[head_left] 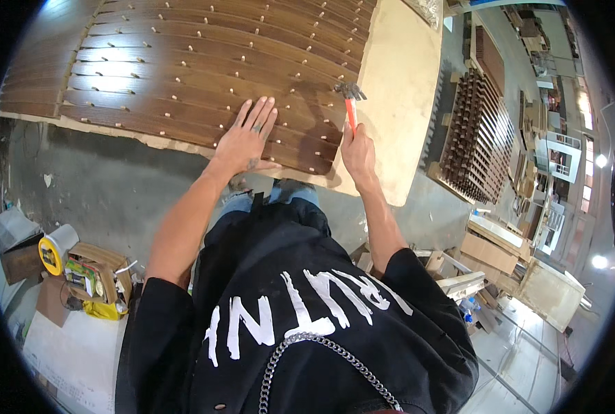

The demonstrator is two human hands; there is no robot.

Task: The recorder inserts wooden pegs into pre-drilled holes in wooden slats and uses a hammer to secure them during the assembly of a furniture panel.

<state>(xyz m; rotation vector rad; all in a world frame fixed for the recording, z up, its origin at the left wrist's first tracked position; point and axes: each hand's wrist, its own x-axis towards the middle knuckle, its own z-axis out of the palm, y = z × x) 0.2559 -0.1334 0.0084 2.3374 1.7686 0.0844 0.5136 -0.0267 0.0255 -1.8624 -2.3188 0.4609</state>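
Dark brown wooden boards (pixel 183 76) lie side by side across the bench, and rows of short pale dowels (pixel 242 58) stick up from them. My left hand (pixel 245 138) rests flat on the boards near their front edge, fingers stretched out between the dowels. In my right hand (pixel 360 155) is a hammer (pixel 351 107) with an orange-red and white handle, gripped by the handle. Its dark metal head is over the right end of the boards, close to the pale bench top (pixel 397 90). Whether the head touches a board I cannot tell.
Stacked dark slatted pieces (pixel 476 138) stand on the floor to the right. Cardboard and boxes (pixel 490 252) are piled at the lower right. On the left are a white tub with a yellow rim (pixel 51 255) and an open carton (pixel 97 272) of small items.
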